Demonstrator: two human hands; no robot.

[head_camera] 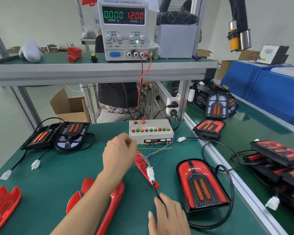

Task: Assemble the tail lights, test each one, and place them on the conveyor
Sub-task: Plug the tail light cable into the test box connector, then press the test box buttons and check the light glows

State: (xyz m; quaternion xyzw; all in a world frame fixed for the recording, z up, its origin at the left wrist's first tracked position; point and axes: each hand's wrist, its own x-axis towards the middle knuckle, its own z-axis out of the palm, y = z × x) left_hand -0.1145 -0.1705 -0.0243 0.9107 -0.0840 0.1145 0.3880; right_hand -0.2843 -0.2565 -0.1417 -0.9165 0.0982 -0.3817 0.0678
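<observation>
Right hand (168,216) pinching the tail light (204,184) cable (157,192) near the table (58,167) front edge, light just beside it; left hand (120,150) loosely curled, empty, at the test box (151,131)

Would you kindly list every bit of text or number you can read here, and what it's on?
"0.000", "CURRENT A": power supply, green display.
"12.00", "VOLTAGE V": same unit, red display.
"POWER SUPPLY": its top edge; the brand before it is blurred.
"COARSE", "FINE": under its knobs.
Switch box: no readable text.
</observation>
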